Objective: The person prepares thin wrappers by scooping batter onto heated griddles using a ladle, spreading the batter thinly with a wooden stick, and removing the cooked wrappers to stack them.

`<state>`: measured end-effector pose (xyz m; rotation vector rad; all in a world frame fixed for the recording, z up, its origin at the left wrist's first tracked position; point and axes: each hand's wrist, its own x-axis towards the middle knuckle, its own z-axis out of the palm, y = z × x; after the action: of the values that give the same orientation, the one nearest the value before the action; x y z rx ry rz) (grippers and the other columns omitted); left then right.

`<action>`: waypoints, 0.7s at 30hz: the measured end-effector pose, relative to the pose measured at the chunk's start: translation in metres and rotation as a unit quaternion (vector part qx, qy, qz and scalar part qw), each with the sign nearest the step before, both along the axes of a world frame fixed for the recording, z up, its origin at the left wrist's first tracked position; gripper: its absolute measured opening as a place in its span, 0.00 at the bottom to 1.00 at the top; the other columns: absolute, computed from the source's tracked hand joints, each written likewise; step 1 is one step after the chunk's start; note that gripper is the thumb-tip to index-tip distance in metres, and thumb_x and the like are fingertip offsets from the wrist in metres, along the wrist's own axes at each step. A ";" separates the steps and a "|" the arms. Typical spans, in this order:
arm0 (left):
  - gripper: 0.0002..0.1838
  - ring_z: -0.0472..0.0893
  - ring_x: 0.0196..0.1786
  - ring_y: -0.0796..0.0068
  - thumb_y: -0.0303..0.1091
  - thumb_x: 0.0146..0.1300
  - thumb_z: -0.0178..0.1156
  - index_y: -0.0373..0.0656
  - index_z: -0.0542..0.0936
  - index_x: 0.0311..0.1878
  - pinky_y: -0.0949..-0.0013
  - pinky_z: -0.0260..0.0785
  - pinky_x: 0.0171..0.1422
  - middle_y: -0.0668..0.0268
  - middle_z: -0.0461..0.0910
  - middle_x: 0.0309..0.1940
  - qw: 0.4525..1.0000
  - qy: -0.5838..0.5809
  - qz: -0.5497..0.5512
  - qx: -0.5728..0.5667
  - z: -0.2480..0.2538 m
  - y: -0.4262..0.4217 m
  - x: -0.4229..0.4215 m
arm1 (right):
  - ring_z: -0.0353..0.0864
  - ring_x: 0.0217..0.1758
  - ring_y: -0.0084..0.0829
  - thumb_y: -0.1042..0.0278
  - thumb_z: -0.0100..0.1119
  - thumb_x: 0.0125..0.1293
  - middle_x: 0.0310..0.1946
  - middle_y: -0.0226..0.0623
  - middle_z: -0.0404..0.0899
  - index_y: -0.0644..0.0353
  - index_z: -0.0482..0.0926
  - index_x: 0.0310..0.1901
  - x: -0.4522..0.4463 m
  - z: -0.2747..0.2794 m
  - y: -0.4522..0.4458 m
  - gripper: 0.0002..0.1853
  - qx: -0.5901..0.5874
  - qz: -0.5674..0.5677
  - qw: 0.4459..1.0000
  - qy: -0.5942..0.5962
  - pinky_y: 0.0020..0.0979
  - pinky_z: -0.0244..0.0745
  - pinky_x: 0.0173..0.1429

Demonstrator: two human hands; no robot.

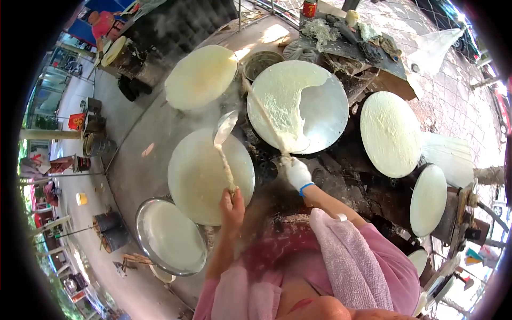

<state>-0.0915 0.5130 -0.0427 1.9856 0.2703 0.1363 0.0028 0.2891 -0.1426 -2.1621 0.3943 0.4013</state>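
My bare left hand (232, 208) is wrapped round the long handle of a ladle (224, 129). The ladle's batter-coated bowl is over the edge of a round, steaming pan (205, 184) of pale batter. My right hand (297, 174), in a white glove with a blue cuff, is closed on a long thin stick (264, 114). That stick slants across a large round metal pan (325, 114). Pale batter (277, 90) covers the pan's left and upper part in a ragged sheet, while shiny metal shows at the right. The stick's far end lies near a dark pot (261, 63).
Pale round sheets lie at the upper left (201, 77) and right (390, 134). A metal basin (170, 234) of pale liquid stands at lower left. Plastic bags and a red can (309, 8) clutter a table (394, 66). Another person (104, 25) stands far left.
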 end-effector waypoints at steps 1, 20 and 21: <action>0.08 0.65 0.23 0.89 0.28 0.73 0.54 0.47 0.68 0.36 0.80 0.56 0.21 0.77 0.63 0.23 0.996 0.035 0.010 -0.077 -0.006 0.007 -0.009 | 0.79 0.50 0.59 0.40 0.48 0.71 0.42 0.56 0.82 0.59 0.80 0.47 -0.003 0.012 -0.014 0.27 -0.023 -0.017 0.999 0.034 0.50 0.74 0.51; 0.14 0.78 0.35 0.49 0.21 0.56 0.59 0.39 0.77 0.48 0.54 0.72 0.37 0.51 0.76 0.37 0.985 0.048 0.006 0.167 -0.048 -0.058 -0.055 | 0.81 0.42 0.60 0.42 0.46 0.72 0.34 0.58 0.82 0.62 0.80 0.40 0.036 0.038 -0.184 0.27 -0.064 0.008 0.998 0.012 0.52 0.76 0.45; 0.15 0.78 0.36 0.48 0.21 0.56 0.59 0.39 0.77 0.49 0.53 0.72 0.37 0.51 0.76 0.38 0.986 0.058 0.011 0.158 -0.046 -0.065 -0.056 | 0.81 0.42 0.59 0.41 0.46 0.72 0.34 0.57 0.82 0.61 0.80 0.40 0.023 0.035 -0.187 0.27 -0.073 0.068 0.995 -0.015 0.52 0.76 0.45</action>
<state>-0.1480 0.4479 -0.0891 2.3108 0.3632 0.0818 0.0255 0.1018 -0.1072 -2.3429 0.2668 0.4278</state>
